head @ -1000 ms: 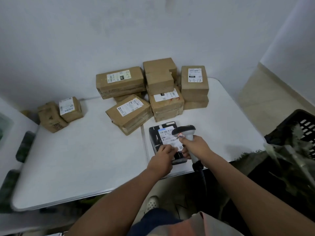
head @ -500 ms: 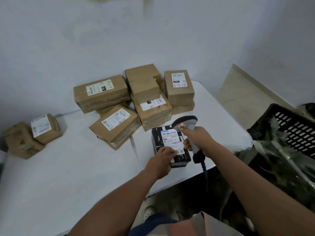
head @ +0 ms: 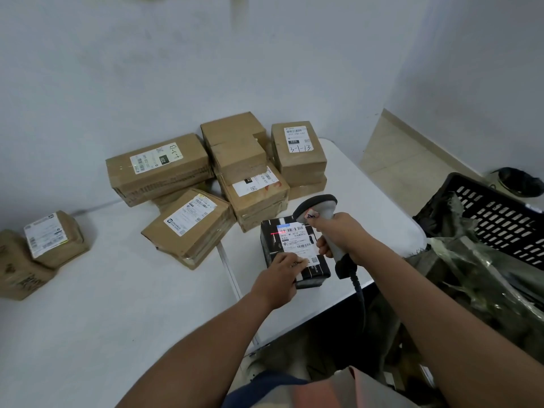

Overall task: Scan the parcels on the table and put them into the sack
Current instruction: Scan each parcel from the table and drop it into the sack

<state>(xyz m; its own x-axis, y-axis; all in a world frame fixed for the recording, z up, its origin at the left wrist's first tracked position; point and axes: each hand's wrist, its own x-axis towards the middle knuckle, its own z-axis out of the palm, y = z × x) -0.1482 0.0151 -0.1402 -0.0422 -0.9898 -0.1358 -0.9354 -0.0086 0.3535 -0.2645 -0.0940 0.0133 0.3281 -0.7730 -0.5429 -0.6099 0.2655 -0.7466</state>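
Left hand (head: 281,270) pins the black parcel (head: 294,254) flat just before the box pile (head: 217,178), so the scanner (head: 319,219) gripped in the right hand (head: 343,234) reads its label (head: 297,241).

A parcel sorting room: taped cardboard boxes (head: 159,167) with shipping labels heaped on a white folding table (head: 117,304), a handheld barcode scanner (head: 321,213), bare walls.
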